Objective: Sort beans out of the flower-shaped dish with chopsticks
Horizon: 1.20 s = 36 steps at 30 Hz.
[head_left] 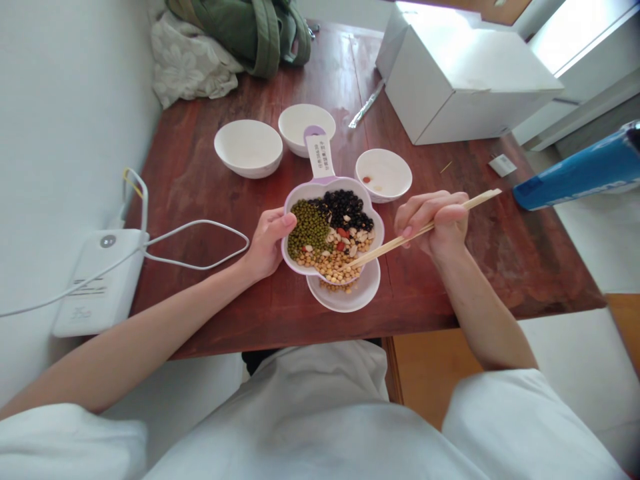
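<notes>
My left hand (270,241) grips the left rim of a flower-shaped, purple-edged dish (379,227), its thumb over the edge. Inside lie green mung beans (306,227), black beans (345,203), yellow soybeans (320,262) and some peanuts (353,243), a few of them red. A labelled handle (320,155) points away from me. The dish is held tilted above a small white bowl (350,303) with soybeans in it. In my right hand (435,220) is a pair of chopsticks (400,240), closed around them, the tips among the soybeans at the dish's near edge.
Behind the dish stand a white bowl (249,148), another white bowl (295,123) and a third bowl (383,172) with a few nuts. A white box (460,73), a green bag (240,30), a blue object (575,177) and a white power bank (103,280) with a cable surround them.
</notes>
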Tool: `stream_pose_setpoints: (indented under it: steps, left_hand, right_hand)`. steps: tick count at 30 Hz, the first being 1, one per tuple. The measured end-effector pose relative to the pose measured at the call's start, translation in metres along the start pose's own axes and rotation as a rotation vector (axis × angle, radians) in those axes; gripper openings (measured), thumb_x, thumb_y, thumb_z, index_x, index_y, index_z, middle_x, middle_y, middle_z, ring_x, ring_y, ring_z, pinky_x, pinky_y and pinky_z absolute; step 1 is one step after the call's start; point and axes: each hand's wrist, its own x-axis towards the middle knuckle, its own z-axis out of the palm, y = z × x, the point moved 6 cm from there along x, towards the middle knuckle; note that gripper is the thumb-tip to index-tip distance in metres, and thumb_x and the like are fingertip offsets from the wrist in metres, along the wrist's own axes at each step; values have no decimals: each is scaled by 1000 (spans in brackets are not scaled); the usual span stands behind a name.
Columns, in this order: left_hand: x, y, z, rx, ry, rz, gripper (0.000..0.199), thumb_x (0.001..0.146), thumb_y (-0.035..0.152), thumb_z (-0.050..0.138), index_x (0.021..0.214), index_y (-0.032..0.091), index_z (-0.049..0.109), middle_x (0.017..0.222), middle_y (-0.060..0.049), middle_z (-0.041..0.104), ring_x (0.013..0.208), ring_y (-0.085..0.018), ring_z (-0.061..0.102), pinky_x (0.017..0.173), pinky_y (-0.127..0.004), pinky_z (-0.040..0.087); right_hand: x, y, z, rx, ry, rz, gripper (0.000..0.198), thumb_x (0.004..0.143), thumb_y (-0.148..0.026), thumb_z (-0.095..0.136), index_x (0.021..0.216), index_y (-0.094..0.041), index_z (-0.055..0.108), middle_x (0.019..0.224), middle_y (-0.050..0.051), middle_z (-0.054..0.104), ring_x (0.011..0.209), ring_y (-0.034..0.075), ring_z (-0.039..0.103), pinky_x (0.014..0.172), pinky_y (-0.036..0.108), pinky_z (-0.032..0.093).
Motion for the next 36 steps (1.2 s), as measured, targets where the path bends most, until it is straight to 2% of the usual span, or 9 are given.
stream_pose_setpoints:
  steps: [5,10,19,23,27,36]
  left_hand:
    - [0,0,0,7,-5,-9,55,78,71,94,87,18,81,94,-12,87,106,-41,86,92,-50,72]
    - [0,-1,-1,10,-2,-4,58,77,73,95,87,18,82,93,-12,87,106,-42,86,93,-49,72]
    - [0,-1,-1,25,-11,17,57,80,74,93,88,18,82,91,-11,87,103,-40,87,91,-47,73]
    - [0,-1,-1,19,-9,6,57,78,73,94,86,18,82,88,-11,86,103,-39,87,92,-48,73]
    - [1,-1,-1,7,-10,13,56,77,70,96,81,17,80,80,-10,83,99,-38,87,93,-49,73]
    - [0,-2,-2,21,-1,-15,56,77,73,94,82,19,79,88,-9,85,105,-39,86,93,-48,72]
  right_hand:
    - [2,-3,-4,-25,44,-28,64,109,-68,68,66,-25,86,51,6,66,37,16,55,33,31,33]
    - [4,-10,-10,-71,97,-63,64,109,-66,70,64,-23,85,51,6,65,40,16,57,36,31,34]
    - [-1,-18,-5,-149,-33,-33,57,105,-68,74,73,-24,89,64,8,75,48,18,66,41,32,44]
    - [-1,-17,1,-144,-76,-32,56,107,-67,72,76,-24,91,64,7,75,49,18,67,42,32,46]
    - [0,-14,4,-122,-98,-25,59,109,-67,69,75,-24,90,62,7,74,46,16,63,38,31,42]
    - [-3,0,1,-68,-128,45,65,111,-65,67,66,-22,84,63,8,74,50,17,67,38,29,45]
